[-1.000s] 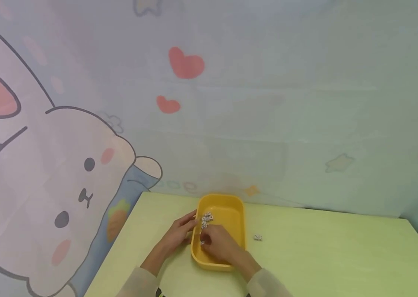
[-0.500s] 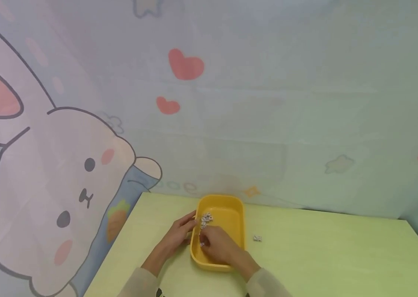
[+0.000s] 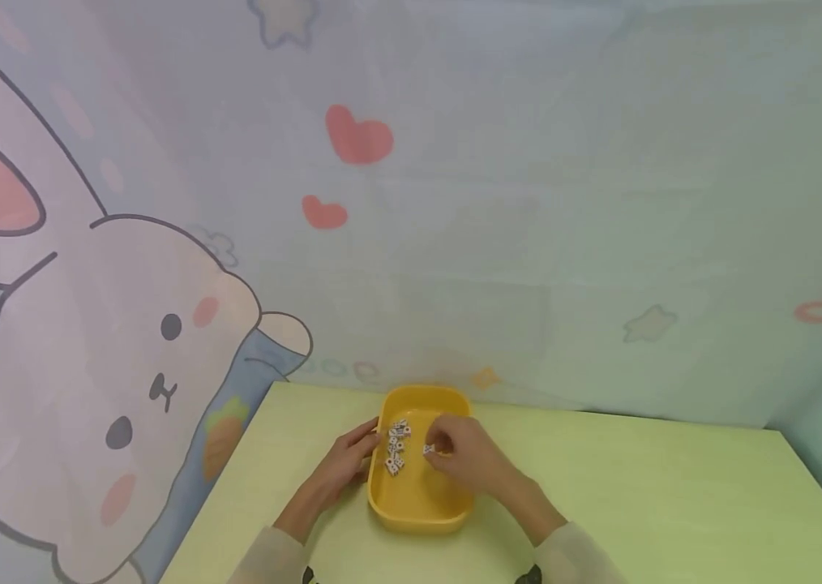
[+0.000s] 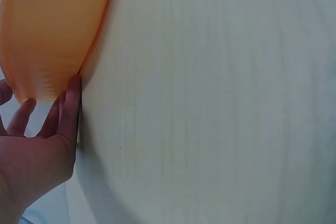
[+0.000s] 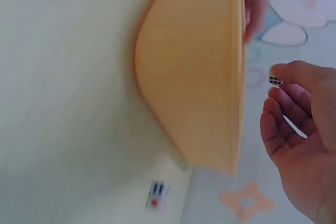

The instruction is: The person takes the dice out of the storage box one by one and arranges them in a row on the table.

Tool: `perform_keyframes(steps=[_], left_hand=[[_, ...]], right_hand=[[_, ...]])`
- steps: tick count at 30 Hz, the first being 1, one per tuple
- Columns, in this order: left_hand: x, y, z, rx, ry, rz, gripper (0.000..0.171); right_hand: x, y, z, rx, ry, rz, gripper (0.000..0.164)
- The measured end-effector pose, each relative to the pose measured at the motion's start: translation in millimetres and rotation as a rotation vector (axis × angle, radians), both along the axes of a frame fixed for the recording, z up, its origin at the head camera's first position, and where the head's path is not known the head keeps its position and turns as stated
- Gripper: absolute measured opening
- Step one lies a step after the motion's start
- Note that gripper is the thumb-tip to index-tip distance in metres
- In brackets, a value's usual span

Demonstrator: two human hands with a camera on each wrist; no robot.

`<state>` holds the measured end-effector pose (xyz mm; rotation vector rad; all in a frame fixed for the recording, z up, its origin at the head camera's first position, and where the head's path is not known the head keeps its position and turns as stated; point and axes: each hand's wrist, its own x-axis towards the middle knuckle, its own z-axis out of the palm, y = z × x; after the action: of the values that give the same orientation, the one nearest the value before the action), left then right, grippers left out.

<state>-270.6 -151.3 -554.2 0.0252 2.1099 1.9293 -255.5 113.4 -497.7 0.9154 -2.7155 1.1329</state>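
Between thumb and fingertips, my right hand (image 3: 475, 456) pinches a white die (image 5: 275, 80) with black pips, held up over the right part of a yellow plastic tray (image 3: 421, 523). In the right wrist view it sits above the tray's rim. My left hand (image 3: 341, 461) rests with its fingers against the tray's left side. The left wrist view shows those fingers (image 4: 68, 108) extended along the outer wall. Several white dice (image 3: 395, 450) lie in a loose cluster along the tray's left inside.
Two more dice (image 5: 156, 195) lie on the table right of the tray; the right hand and forearm hide them in the head view. The pale green table (image 3: 644, 487) extends right, and a printed cloth backdrop (image 3: 469, 243) with a rabbit hangs behind it.
My right hand has lifted from the dice cluster and moved right with one die in its fingertips. More of the cluster shows now. The left hand has stayed at the tray's side.
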Motion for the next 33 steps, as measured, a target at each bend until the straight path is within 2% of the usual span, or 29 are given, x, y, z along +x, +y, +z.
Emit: perform_keyframes(steps=[5, 11, 16, 22, 28, 33], left_hand=[[-2.2, 0.1, -0.5, 0.015, -0.007, -0.012, 0.060], [2.8, 0.4, -5.1, 0.010, -0.017, -0.025, 0.061], [0.5, 1.1, -1.4, 0.012, -0.002, -0.018, 0.060], [-5.7, 2.9, 2.7, 0.012, 0.014, -0.011, 0.059], [-5.8, 3.2, 0.6, -0.002, -0.001, -0.003, 0.061], [-5.4, 2.0, -0.3, -0.009, 0.002, 0.005, 0.061]], right_hand=[[-7.7, 46.5, -3.4, -0.021, 0.025, -0.034, 0.011], [-5.3, 96.9, -21.9, -0.045, -0.013, -0.080, 0.007], [-11.0, 123.9, -38.2, -0.020, 0.023, -0.147, 0.011], [-15.4, 138.1, -54.9, 0.007, 0.023, -0.183, 0.012], [-16.4, 137.7, -69.1, 0.004, 0.007, -0.135, 0.012], [-17.9, 132.2, -73.8, -0.007, 0.007, -0.111, 0.013]])
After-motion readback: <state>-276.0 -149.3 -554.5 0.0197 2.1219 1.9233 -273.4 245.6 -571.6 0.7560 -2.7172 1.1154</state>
